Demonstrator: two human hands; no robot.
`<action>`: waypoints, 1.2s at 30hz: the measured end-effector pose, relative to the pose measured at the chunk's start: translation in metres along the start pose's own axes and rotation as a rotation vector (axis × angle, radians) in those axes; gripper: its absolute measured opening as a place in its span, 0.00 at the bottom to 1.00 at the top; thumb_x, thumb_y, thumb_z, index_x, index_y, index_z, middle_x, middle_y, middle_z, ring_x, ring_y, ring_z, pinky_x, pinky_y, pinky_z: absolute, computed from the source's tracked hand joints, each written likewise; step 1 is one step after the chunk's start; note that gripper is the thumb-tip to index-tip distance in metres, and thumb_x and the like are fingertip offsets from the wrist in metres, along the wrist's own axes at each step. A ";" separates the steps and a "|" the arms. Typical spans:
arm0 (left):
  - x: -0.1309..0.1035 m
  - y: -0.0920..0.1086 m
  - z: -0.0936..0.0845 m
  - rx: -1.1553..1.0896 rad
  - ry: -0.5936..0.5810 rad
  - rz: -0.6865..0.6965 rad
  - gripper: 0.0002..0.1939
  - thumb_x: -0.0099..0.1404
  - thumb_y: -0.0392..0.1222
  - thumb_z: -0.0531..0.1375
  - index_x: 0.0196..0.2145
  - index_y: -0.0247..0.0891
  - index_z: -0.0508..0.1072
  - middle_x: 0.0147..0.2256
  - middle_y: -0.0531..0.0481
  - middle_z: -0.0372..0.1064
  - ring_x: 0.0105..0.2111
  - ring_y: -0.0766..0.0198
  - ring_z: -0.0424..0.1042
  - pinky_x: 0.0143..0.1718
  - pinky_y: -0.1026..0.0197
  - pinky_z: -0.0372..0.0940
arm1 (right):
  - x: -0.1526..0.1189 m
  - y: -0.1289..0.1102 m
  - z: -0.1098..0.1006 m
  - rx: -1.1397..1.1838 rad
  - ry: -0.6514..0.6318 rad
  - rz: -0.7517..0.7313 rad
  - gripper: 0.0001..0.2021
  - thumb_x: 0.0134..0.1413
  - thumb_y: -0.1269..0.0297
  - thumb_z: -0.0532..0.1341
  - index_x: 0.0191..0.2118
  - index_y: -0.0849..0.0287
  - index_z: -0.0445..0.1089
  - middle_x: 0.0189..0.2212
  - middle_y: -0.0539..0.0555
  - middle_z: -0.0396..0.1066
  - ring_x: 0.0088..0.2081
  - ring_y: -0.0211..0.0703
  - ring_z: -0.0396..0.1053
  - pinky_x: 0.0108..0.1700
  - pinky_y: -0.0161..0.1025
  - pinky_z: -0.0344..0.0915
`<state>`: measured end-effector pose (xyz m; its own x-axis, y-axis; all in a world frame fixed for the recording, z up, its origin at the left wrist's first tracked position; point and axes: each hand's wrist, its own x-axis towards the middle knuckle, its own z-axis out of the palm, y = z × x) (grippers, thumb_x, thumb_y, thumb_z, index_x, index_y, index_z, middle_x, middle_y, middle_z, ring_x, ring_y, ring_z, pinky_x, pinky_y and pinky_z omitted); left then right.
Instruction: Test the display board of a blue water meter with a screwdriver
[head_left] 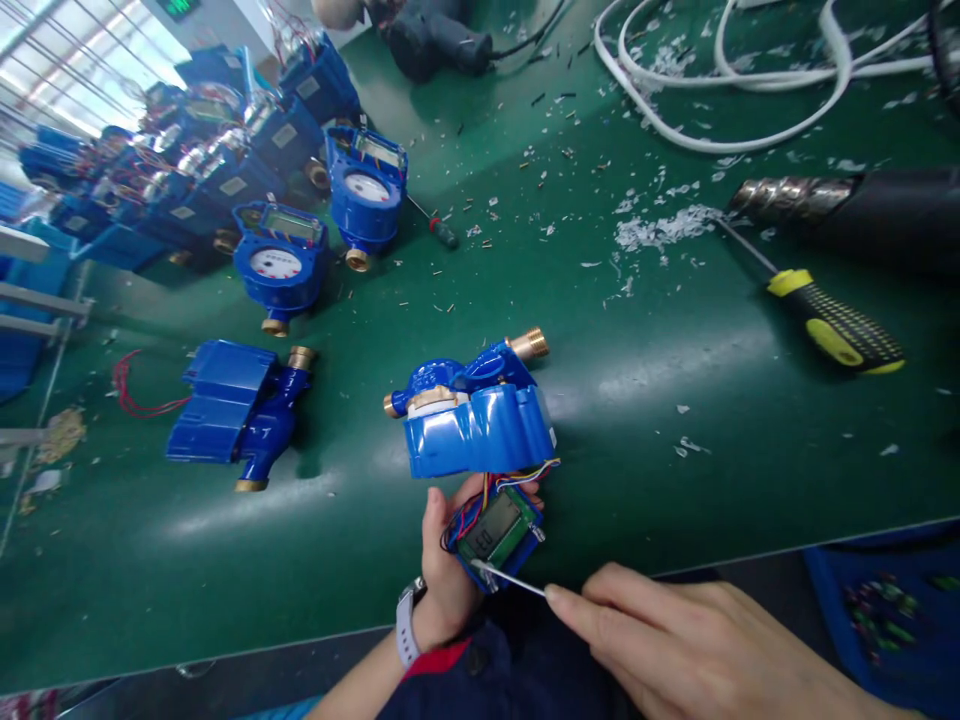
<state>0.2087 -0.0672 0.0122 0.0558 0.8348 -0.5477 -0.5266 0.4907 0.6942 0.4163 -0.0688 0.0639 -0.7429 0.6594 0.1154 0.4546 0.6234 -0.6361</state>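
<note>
My left hand [444,570], with a watch at the wrist, holds a small blue module with a green circuit board and grey display [495,528]. Coloured wires run from the module up to a blue water meter [480,430] that lies on its side on the table. My right hand [652,635] is closed on a thin metal tool [521,583]. The tool's tip meets the lower left corner of the board. The tool's handle is hidden inside my right hand.
Blue meters [276,262] stand at the left, with many more piled behind. Another meter [225,405] lies near the left edge. A yellow-black screwdriver [836,325], a heat gun [862,205] and a white cable [667,135] are at the right. A blue bin [832,610] sits below the table edge.
</note>
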 end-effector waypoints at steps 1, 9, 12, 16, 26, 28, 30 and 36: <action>0.001 0.001 0.000 -0.007 -0.007 0.002 0.33 0.62 0.67 0.54 0.42 0.31 0.77 0.39 0.37 0.76 0.43 0.43 0.75 0.47 0.44 0.69 | -0.001 -0.001 0.003 -0.008 0.008 0.000 0.24 0.51 0.82 0.48 0.51 0.61 0.69 0.35 0.52 0.73 0.27 0.41 0.74 0.26 0.34 0.72; 0.005 0.000 -0.006 0.076 -0.172 0.088 0.26 0.64 0.59 0.55 0.43 0.33 0.78 0.39 0.40 0.77 0.40 0.45 0.76 0.46 0.46 0.71 | -0.007 -0.006 0.013 -0.043 0.003 0.011 0.29 0.43 0.82 0.49 0.53 0.63 0.67 0.36 0.53 0.73 0.28 0.42 0.73 0.25 0.35 0.72; 0.006 -0.004 -0.004 0.111 -0.119 0.174 0.27 0.64 0.59 0.55 0.41 0.32 0.79 0.37 0.40 0.77 0.37 0.46 0.77 0.41 0.48 0.73 | -0.011 -0.008 0.014 -0.070 0.020 0.017 0.31 0.39 0.82 0.49 0.53 0.64 0.67 0.35 0.52 0.72 0.26 0.41 0.72 0.23 0.34 0.70; 0.005 -0.009 -0.002 0.193 -0.032 0.296 0.26 0.64 0.58 0.54 0.41 0.32 0.79 0.36 0.41 0.78 0.36 0.48 0.77 0.41 0.51 0.73 | -0.015 -0.013 0.012 -0.133 0.052 0.012 0.30 0.39 0.82 0.48 0.52 0.64 0.66 0.35 0.52 0.72 0.26 0.41 0.73 0.22 0.36 0.70; 0.001 -0.005 0.007 0.329 0.014 0.372 0.25 0.64 0.59 0.52 0.38 0.37 0.80 0.32 0.42 0.78 0.31 0.51 0.77 0.32 0.54 0.74 | -0.017 -0.019 0.017 -0.271 0.053 0.007 0.23 0.61 0.81 0.39 0.55 0.64 0.62 0.35 0.54 0.71 0.22 0.40 0.71 0.17 0.37 0.66; 0.001 -0.002 0.013 0.312 0.033 0.383 0.24 0.63 0.57 0.53 0.35 0.35 0.80 0.29 0.42 0.77 0.28 0.52 0.77 0.29 0.55 0.74 | -0.017 -0.019 0.018 -0.259 0.048 0.014 0.23 0.61 0.81 0.39 0.55 0.65 0.62 0.35 0.54 0.70 0.22 0.40 0.71 0.18 0.37 0.66; 0.002 -0.002 0.017 0.279 0.038 0.400 0.22 0.63 0.54 0.54 0.34 0.33 0.80 0.28 0.41 0.77 0.27 0.53 0.76 0.28 0.57 0.73 | -0.017 -0.020 0.016 -0.271 0.046 0.005 0.23 0.61 0.82 0.40 0.55 0.65 0.62 0.35 0.54 0.70 0.22 0.40 0.71 0.18 0.37 0.66; 0.004 -0.009 0.010 0.152 -0.012 0.368 0.21 0.62 0.53 0.57 0.38 0.34 0.80 0.32 0.43 0.78 0.31 0.53 0.77 0.32 0.56 0.74 | -0.016 -0.022 0.018 -0.341 0.067 -0.010 0.21 0.56 0.82 0.47 0.53 0.65 0.64 0.34 0.54 0.71 0.23 0.41 0.71 0.17 0.37 0.63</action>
<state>0.2224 -0.0663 0.0085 -0.1030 0.9642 -0.2445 -0.3817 0.1887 0.9048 0.4095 -0.1010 0.0627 -0.7196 0.6714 0.1772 0.5937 0.7272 -0.3446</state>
